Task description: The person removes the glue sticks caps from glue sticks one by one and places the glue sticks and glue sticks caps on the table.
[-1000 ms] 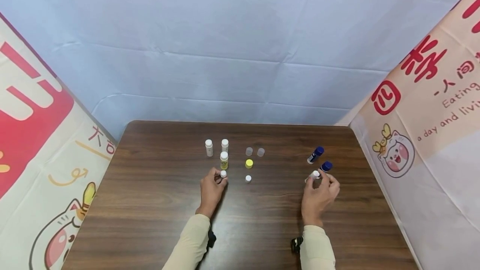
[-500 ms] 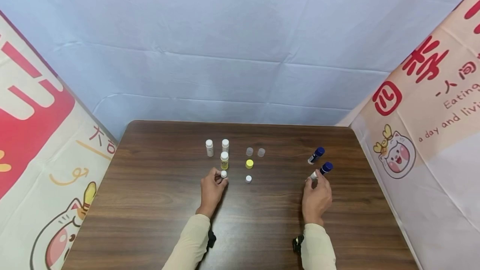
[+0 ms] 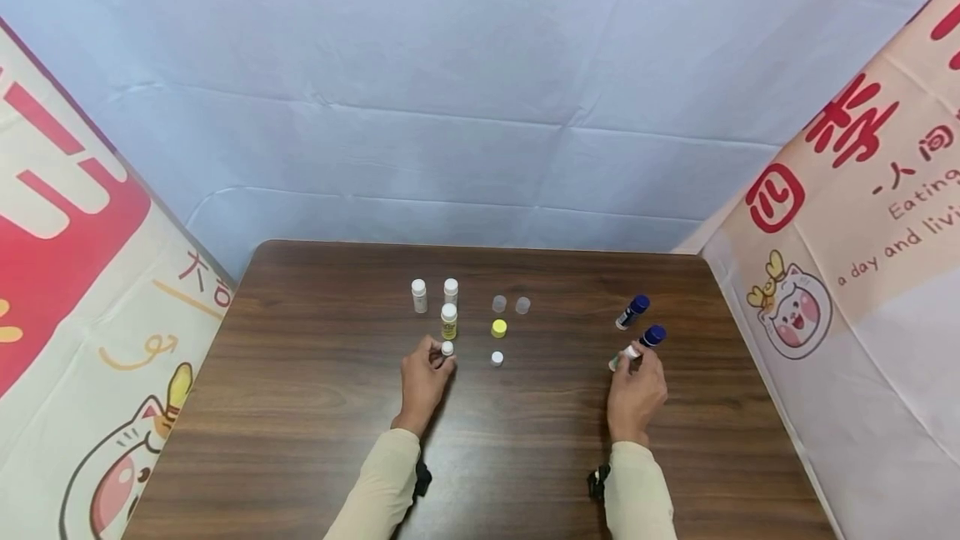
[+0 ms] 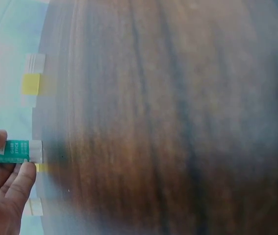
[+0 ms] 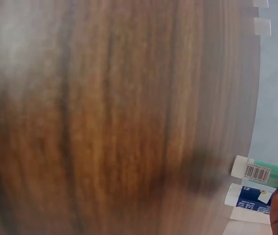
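Observation:
My left hand pinches an upright green glue stick with a white top, its base at the tabletop. Just behind it stands a yellow-labelled glue stick with a white top. Farther back are two white glue sticks. On the right side, my right hand holds another green glue stick with a barcode label between thumb and fingers; the fingers partly hide it in the head view. Close beside it stands a blue-capped glue stick, and a second blue-capped glue stick is behind.
Between the hands on the brown table lie a white cap, a yellow cap and two translucent caps. A pale cloth wall rises behind the table, with printed cloths at both sides.
My right hand's fingers, more spread a second ago, have drawn in around the green glue stick, and the hand has shifted slightly. The left hand stays where it was.

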`<act>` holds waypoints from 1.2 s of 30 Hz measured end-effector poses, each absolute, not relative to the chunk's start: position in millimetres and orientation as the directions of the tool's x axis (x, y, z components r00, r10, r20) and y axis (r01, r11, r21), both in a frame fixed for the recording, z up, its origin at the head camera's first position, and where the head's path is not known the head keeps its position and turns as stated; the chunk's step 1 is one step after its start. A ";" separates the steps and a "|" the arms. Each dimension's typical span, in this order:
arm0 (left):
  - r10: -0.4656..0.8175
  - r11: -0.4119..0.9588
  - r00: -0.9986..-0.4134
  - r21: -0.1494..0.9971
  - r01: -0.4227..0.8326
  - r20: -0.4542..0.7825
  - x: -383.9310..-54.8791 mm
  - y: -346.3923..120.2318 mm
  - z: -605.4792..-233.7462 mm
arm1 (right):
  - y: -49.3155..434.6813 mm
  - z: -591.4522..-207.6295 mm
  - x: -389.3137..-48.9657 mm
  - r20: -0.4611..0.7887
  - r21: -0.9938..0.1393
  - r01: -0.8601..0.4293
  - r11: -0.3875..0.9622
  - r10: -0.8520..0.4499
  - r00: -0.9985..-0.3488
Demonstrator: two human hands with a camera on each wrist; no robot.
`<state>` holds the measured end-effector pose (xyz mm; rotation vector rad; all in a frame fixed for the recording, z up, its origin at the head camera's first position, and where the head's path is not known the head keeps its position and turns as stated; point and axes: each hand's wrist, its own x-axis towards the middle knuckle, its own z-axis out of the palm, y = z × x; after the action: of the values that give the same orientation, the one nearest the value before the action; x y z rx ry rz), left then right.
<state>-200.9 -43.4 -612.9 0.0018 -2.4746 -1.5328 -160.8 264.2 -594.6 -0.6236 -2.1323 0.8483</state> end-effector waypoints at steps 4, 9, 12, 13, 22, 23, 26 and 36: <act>-0.116 0.448 -0.973 0.885 0.129 0.201 -201.5 -43.5 -613.4 | 260.8 -590.1 -158.8 0.440 -0.750 0.167 0.640 0.671 -0.597; -0.102 0.460 -0.971 0.875 0.147 0.217 -201.2 -45.2 -612.0 | 251.2 -582.6 -158.0 0.410 -0.787 0.145 0.600 0.683 -0.605; -0.092 0.485 -0.970 0.861 0.154 0.226 -200.5 -46.1 -610.4 | 244.4 -580.1 -159.3 0.423 -0.799 0.106 0.592 0.677 -0.603; -0.091 0.495 -0.970 0.855 0.153 0.226 -200.2 -46.1 -610.0 | 242.0 -579.1 -159.7 0.427 -0.802 0.095 0.590 0.676 -0.600; -0.094 0.517 -0.973 0.846 0.134 0.211 -200.6 -47.0 -608.9 | 209.3 -574.0 -162.6 0.353 -0.875 0.015 0.483 0.660 -0.663; -0.092 0.519 -0.974 0.845 0.131 0.208 -200.6 -47.4 -608.5 | 204.9 -574.4 -162.7 0.341 -0.885 0.006 0.466 0.655 -0.675; -0.082 0.527 -0.975 0.839 0.132 0.205 -200.2 -48.5 -607.3 | 191.7 -575.0 -162.6 0.282 -0.917 -0.003 0.400 0.642 -0.713; -0.079 0.502 -0.981 0.857 0.115 0.178 -199.4 -44.8 -601.9 | 154.4 -552.2 -159.3 0.111 -0.994 -0.080 0.079 0.571 -0.813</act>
<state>-199.4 -44.8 -601.9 -0.0304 -2.5495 -1.4769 -159.3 154.4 -552.2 -0.4835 -1.8832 1.7848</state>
